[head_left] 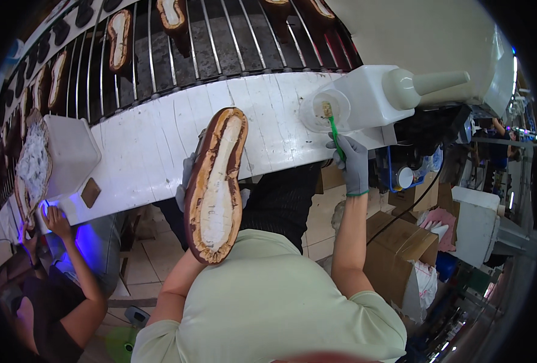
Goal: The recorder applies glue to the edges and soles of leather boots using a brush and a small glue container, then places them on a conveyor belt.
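Observation:
A brown shoe upper [215, 181] stands underside up over the near edge of the white bench, its pale insole and tan turned-in rim facing me. My left hand [188, 174], in a grey glove, is closed around it from beneath, so most of the fingers are hidden. In a grey glove with a green cuff, my right hand [354, 160] pinches the handle of a green brush [334, 134]. The bristles are inside a round translucent tub [309, 115] at the bench's right end. Beside that tub a white plastic bottle [371, 94] lies with its pale nozzle pointing right.
Beyond the white bench [141, 136], a rack of metal rods [214, 36] carries several brown shoe uppers [121, 39]. Black soles [61, 31] line the far left. A co-worker's hand [56, 221] is under blue light by a white bin [72, 154]. Cardboard boxes [395, 248] stand right.

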A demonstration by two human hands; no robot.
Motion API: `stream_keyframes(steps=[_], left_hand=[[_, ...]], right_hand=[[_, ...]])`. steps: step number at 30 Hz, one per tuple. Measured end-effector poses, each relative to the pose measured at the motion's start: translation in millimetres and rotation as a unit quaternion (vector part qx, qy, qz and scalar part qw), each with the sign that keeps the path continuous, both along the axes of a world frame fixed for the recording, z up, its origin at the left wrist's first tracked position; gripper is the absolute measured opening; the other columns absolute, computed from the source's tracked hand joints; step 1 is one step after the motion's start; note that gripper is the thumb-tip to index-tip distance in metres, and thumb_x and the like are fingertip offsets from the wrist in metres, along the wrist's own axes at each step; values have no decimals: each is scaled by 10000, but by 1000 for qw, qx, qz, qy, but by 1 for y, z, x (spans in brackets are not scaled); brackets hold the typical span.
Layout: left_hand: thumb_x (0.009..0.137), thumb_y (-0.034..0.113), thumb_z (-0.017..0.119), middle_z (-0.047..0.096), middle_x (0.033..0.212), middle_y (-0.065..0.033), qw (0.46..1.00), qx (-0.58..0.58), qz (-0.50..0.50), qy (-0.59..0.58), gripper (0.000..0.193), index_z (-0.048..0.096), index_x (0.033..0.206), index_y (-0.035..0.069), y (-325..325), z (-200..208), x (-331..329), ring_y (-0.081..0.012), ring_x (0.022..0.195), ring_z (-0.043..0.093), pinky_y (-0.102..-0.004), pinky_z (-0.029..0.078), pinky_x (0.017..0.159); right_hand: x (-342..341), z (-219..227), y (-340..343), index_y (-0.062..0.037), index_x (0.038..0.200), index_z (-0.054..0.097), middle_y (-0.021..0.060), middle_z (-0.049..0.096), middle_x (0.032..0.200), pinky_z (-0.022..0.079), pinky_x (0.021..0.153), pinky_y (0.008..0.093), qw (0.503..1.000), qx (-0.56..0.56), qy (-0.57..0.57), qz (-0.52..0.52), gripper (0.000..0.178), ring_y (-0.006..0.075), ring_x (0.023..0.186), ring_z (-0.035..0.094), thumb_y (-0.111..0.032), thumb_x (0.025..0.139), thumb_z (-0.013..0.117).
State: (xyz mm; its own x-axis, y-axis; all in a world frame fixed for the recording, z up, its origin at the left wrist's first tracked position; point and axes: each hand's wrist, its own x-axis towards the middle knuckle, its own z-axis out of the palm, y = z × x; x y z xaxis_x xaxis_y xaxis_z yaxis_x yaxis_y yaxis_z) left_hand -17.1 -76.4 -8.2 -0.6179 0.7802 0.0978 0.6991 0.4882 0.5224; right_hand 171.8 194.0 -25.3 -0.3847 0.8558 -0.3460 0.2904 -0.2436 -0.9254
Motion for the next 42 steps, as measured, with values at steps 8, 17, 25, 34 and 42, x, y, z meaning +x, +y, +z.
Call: stream_keyframes(steps=[8, 17, 25, 34, 42], left_hand=[[888, 448, 584, 338, 1547, -105, 978, 203, -6, -48, 745, 263, 1521, 222, 19, -34, 9, -295, 1439, 291, -578, 86, 1180], [869, 348, 652, 378, 1514, -131, 916, 394, -20, -75, 735, 277, 1485, 205, 23, -81, 12, -316, 1401, 362, -608, 96, 1171], [852, 259, 712, 415, 1484, -154, 887, 456, -19, -76, 738, 290, 1453, 189, 23, -107, 17, -334, 1367, 425, -633, 105, 1164], [852, 136, 740, 443, 1406, -232, 871, 489, -20, 32, 747, 288, 1447, 107, 33, -91, 10, -328, 1314, 477, -536, 277, 1133], [816, 288, 800, 415, 1406, -228, 897, 426, -2, -116, 894, 223, 1470, 94, 26, -97, 12, -302, 1284, 496, -457, 377, 1100]], right_hand=[[-26, 25, -18, 92, 1230, 606, 85, 674, 830, 286, 453, 181, 979, -94, 175, 43, 352, 33, 537, 435, -141, 981, 521], [-56, 92, -97, 9, 970, 764, 93, 691, 791, 437, 562, 242, 940, 98, 60, 320, 321, 112, 653, 588, -31, 653, 739], [-55, 90, -122, -67, 1058, 759, 96, 709, 857, 491, 617, 240, 925, 195, 0, 325, 318, 143, 700, 646, -54, 741, 784], [-65, 70, -104, -9, 1099, 732, 50, 694, 854, 444, 654, 214, 948, 177, -69, 254, 290, 70, 744, 580, 22, 811, 718], [-86, 42, -78, -45, 1072, 750, 54, 680, 785, 405, 599, 238, 949, 211, -96, 215, 230, 78, 652, 508, -92, 848, 727]])
